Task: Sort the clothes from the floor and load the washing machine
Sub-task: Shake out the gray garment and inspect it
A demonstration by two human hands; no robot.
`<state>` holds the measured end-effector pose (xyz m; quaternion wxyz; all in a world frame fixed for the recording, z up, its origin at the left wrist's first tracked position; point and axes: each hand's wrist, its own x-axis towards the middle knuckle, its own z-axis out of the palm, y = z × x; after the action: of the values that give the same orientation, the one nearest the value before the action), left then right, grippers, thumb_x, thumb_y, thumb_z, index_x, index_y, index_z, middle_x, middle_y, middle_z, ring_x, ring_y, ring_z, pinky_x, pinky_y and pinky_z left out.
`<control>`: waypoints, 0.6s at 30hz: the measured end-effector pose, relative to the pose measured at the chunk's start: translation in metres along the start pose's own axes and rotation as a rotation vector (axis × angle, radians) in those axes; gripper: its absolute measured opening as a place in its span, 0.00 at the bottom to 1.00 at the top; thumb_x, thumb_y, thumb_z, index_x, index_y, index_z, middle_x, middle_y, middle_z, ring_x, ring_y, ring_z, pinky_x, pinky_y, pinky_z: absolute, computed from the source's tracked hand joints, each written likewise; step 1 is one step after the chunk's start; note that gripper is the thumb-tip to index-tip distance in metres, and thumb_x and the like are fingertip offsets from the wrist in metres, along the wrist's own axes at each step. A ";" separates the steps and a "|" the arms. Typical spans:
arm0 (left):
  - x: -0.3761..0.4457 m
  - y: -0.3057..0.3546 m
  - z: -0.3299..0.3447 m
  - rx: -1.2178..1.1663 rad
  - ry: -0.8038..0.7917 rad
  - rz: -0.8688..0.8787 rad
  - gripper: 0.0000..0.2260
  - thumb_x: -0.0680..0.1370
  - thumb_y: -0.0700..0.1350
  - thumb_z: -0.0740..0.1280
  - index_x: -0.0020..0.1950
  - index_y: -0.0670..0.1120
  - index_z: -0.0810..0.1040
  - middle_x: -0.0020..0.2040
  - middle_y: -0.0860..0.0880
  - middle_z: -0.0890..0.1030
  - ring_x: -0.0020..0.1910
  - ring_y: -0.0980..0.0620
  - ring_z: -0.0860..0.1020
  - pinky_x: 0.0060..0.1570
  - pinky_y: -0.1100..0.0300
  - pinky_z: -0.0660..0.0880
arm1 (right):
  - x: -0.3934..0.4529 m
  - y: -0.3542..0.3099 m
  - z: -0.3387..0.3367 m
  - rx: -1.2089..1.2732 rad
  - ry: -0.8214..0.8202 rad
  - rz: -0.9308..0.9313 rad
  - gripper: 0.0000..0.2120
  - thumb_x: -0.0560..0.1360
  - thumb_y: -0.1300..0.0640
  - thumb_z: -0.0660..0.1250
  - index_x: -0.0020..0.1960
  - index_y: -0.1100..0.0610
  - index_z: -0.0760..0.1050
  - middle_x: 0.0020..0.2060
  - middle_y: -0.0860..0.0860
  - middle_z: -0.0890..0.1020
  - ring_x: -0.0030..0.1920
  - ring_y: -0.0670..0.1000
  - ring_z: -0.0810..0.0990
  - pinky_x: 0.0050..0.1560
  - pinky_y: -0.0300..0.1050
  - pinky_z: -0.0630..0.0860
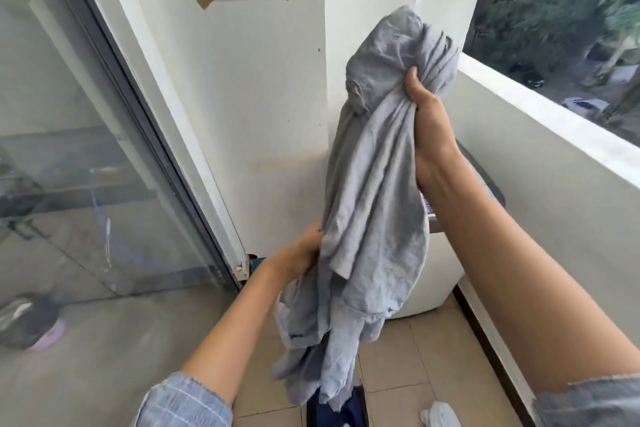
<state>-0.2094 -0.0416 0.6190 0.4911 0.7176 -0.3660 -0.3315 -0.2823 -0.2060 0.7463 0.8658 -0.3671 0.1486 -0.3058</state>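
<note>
Where the right hand [431, 121] clamps a bunched fistful of the grey garment [374, 191], the cloth rises in a knot above the fist and hangs down below it, its long axis close to vertical, the loose hem pointing at the tiled floor [429, 354]. Below and to the left of that grip, the left hand [299, 258] curls its fingers into the garment's edge about midway down. Behind the hanging cloth, beneath the right wrist, stands one white washing machine [438, 274], mostly hidden; whether its lid is up cannot be told. To the right of the upper grip runs the balcony parapet [540, 121]; to the left, a white wall [263, 97] and then a glass sliding door [86, 149], leaving a narrow strip of floor between them. Under the hem lie one dark blue piece of clothing [341, 412] and, further right, one small white piece [440, 414].
</note>
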 end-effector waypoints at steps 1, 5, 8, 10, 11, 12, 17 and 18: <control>0.003 0.002 0.005 -0.076 -0.075 0.043 0.20 0.75 0.41 0.73 0.67 0.45 0.78 0.56 0.54 0.86 0.62 0.54 0.82 0.49 0.66 0.80 | 0.002 -0.004 -0.006 -0.012 0.019 -0.003 0.28 0.86 0.43 0.60 0.70 0.67 0.76 0.56 0.64 0.84 0.54 0.62 0.85 0.61 0.61 0.82; 0.007 0.015 0.024 -0.076 -0.038 0.099 0.24 0.66 0.41 0.84 0.60 0.49 0.84 0.57 0.52 0.87 0.56 0.58 0.84 0.56 0.61 0.81 | 0.016 -0.016 -0.034 -0.023 0.089 -0.070 0.30 0.87 0.42 0.54 0.75 0.66 0.69 0.62 0.65 0.79 0.58 0.63 0.83 0.61 0.60 0.82; 0.004 0.031 0.024 -0.157 0.093 0.118 0.16 0.62 0.36 0.83 0.49 0.40 0.88 0.49 0.44 0.89 0.49 0.48 0.87 0.51 0.48 0.85 | 0.008 -0.014 -0.061 0.002 0.143 -0.108 0.34 0.85 0.41 0.59 0.76 0.69 0.69 0.67 0.67 0.77 0.66 0.65 0.79 0.65 0.62 0.79; 0.007 0.036 0.015 -0.159 0.147 0.089 0.14 0.59 0.38 0.80 0.43 0.37 0.86 0.44 0.44 0.88 0.43 0.47 0.86 0.48 0.46 0.83 | -0.004 -0.011 -0.085 0.005 0.172 -0.103 0.25 0.84 0.44 0.61 0.60 0.66 0.83 0.58 0.64 0.84 0.59 0.62 0.84 0.60 0.58 0.82; 0.009 0.036 0.009 -0.159 0.181 0.078 0.15 0.58 0.40 0.80 0.42 0.37 0.85 0.41 0.47 0.86 0.41 0.49 0.83 0.45 0.48 0.82 | -0.011 -0.007 -0.103 0.018 0.193 -0.089 0.21 0.83 0.47 0.63 0.51 0.62 0.87 0.54 0.60 0.86 0.57 0.59 0.86 0.61 0.57 0.82; 0.008 0.039 0.003 -0.149 0.230 0.062 0.17 0.57 0.43 0.79 0.42 0.38 0.85 0.41 0.49 0.85 0.40 0.50 0.82 0.45 0.48 0.81 | -0.022 0.000 -0.119 0.029 0.255 -0.071 0.16 0.82 0.49 0.66 0.46 0.57 0.88 0.54 0.57 0.87 0.58 0.57 0.86 0.64 0.56 0.80; 0.013 0.057 -0.010 0.013 0.459 -0.032 0.41 0.54 0.54 0.80 0.64 0.54 0.70 0.55 0.50 0.81 0.55 0.51 0.81 0.60 0.53 0.79 | -0.065 0.058 -0.157 0.083 0.473 0.165 0.31 0.74 0.43 0.72 0.71 0.58 0.78 0.64 0.58 0.84 0.63 0.59 0.83 0.68 0.51 0.75; 0.014 0.061 -0.006 -0.002 0.426 -0.046 0.44 0.53 0.53 0.81 0.66 0.55 0.68 0.57 0.49 0.80 0.56 0.51 0.81 0.62 0.52 0.78 | -0.073 0.071 -0.152 0.054 0.485 0.210 0.31 0.75 0.40 0.71 0.69 0.60 0.79 0.58 0.59 0.86 0.56 0.60 0.86 0.64 0.51 0.77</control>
<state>-0.2091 -0.0656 0.6766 0.5503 0.7791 -0.2373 -0.1839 -0.3818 -0.2037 0.5926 0.8414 -0.2424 0.3809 -0.2971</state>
